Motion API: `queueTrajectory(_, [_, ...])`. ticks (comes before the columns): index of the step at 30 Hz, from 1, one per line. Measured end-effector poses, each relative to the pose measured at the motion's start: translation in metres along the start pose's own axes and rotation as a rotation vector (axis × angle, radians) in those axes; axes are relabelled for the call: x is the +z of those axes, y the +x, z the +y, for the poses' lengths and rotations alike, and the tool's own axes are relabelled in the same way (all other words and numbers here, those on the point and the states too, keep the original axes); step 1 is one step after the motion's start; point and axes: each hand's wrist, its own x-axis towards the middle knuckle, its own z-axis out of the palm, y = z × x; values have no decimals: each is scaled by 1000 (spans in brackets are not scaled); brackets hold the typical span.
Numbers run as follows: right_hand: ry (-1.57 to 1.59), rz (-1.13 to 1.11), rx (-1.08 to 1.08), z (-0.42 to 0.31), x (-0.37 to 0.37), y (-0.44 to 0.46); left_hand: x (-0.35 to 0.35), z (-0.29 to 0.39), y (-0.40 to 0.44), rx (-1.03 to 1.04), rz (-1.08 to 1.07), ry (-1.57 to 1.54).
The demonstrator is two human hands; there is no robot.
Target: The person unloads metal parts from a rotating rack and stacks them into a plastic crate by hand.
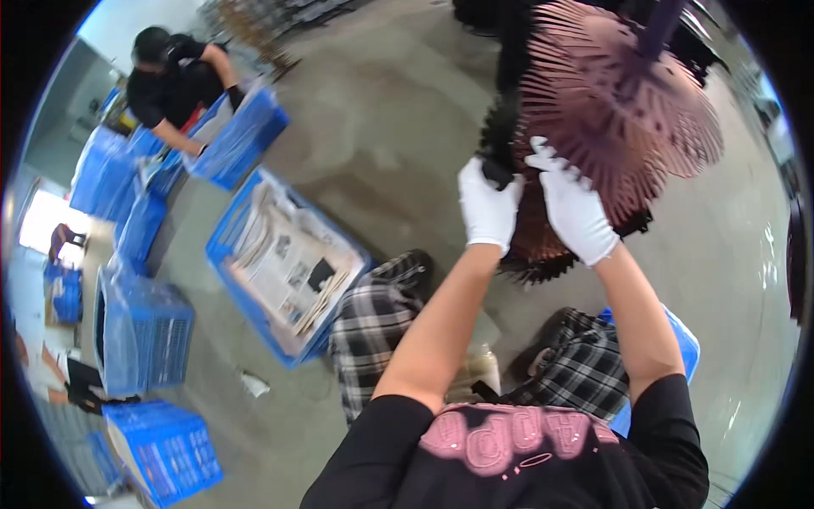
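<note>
In front of me stands a tiered rack of copper-brown flat strips [577,85] that fan out like spokes around a central post [660,34]. Black toothed-looking pieces [504,127] line its left side. My left hand [490,210], in a white glove, is closed around a small black piece [498,174] at that side. My right hand [578,210], gloved too, reaches to the rim of the copper-brown fan, fingers bent in at the strip ends; what they pinch, if anything, is hidden.
A blue crate [222,246] holding newspaper and a small black piece [320,275] stands left of my knees. Another blue crate [687,339] is by my right leg. Further left are several blue crates [161,318] and a person [174,85] bending over one. A white scrap [254,383] lies on the floor.
</note>
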Motion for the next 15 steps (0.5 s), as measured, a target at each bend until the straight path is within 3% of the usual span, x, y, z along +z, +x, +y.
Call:
queueTrajectory(2, [-26,-24,-5,3,-6,4,-4,12,3,-29,-64,38])
queueTrajectory(6, [123,79,18,-7,-34,15,-16,36,7,-80,28,58])
queueTrajectory(7, [177,-9,25,-8,-52,19,-19,35,10,-121,-27,-14])
queueTrajectory(11, [613,-88,-1,-10,-72,23,-33,49,7,-157,-48,102])
queueTrajectory(13, [919,33,-21,-13,-77,23,-29,36,1,-56,99,46])
queueTrajectory(15, [891,25,-44,-19,-80,19,-33,34,-1,-140,70,25])
